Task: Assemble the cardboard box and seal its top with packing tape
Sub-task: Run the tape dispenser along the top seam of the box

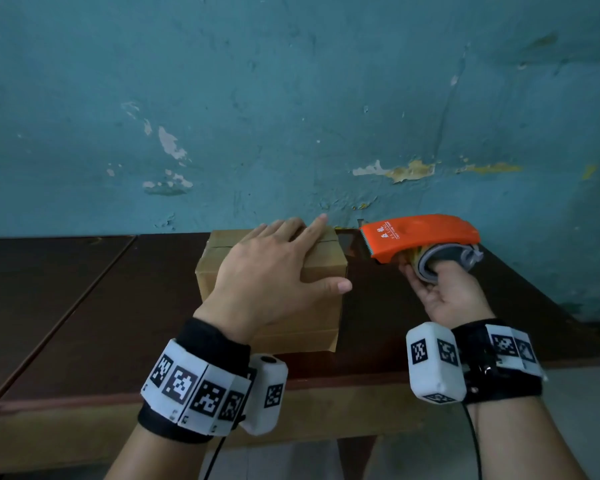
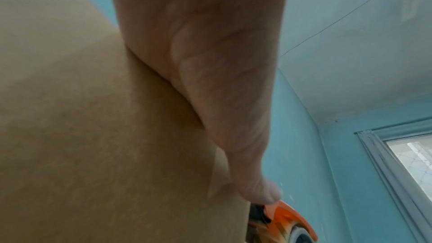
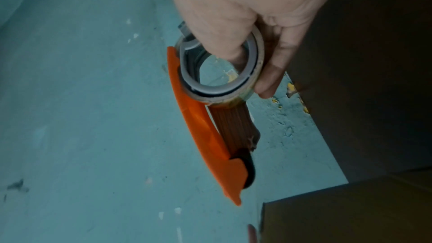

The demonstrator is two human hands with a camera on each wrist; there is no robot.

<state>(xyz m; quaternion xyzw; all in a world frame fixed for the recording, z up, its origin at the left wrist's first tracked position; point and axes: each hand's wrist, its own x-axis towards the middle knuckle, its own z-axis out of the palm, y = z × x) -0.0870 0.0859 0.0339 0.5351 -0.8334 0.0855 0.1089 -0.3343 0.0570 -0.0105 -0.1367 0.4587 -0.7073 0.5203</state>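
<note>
Head view: the cardboard box (image 1: pixel 274 289) stands on the counter (image 1: pixel 84 306) with its flaps closed; the left hand (image 1: pixel 267 271) is laid flat on top, fingers straight. The right hand (image 1: pixel 444 292) is curled through the roll of the orange tape dispenser (image 1: pixel 420 237), held off the box's right far corner.
Left wrist view: the palm is pressed on cardboard; the flaps should be kept shut and the seam left uncovered.
Right wrist view: a tape tail (image 3: pixel 233 123) is seen hanging free; it is best anchored over the far edge, then drawn straight along the seam.
</note>
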